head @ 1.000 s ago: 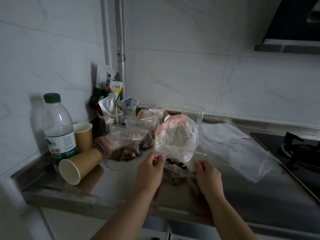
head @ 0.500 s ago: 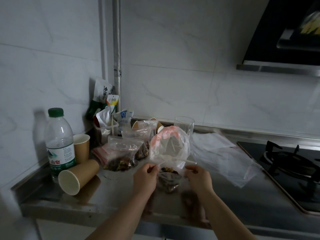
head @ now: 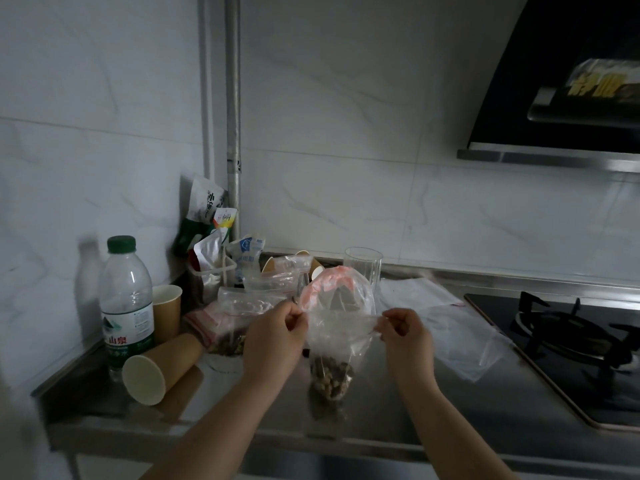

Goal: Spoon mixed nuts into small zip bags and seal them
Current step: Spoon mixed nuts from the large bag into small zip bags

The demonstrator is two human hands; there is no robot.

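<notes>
Head view: left hand [head: 273, 336] and right hand [head: 403, 332] each pinch an edge of the zip bag [head: 337, 327] at mid-counter [head: 398, 407]. Nuts [head: 330, 375] weigh its bottom; the film looks thin and slippery, best gripped along the strip.

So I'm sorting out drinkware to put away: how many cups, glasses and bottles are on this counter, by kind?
Paper cups: 4, one upright, one on its side, two partly hidden at the back
Water bottle: 1
Clear glass: 1
Total: 6
</notes>
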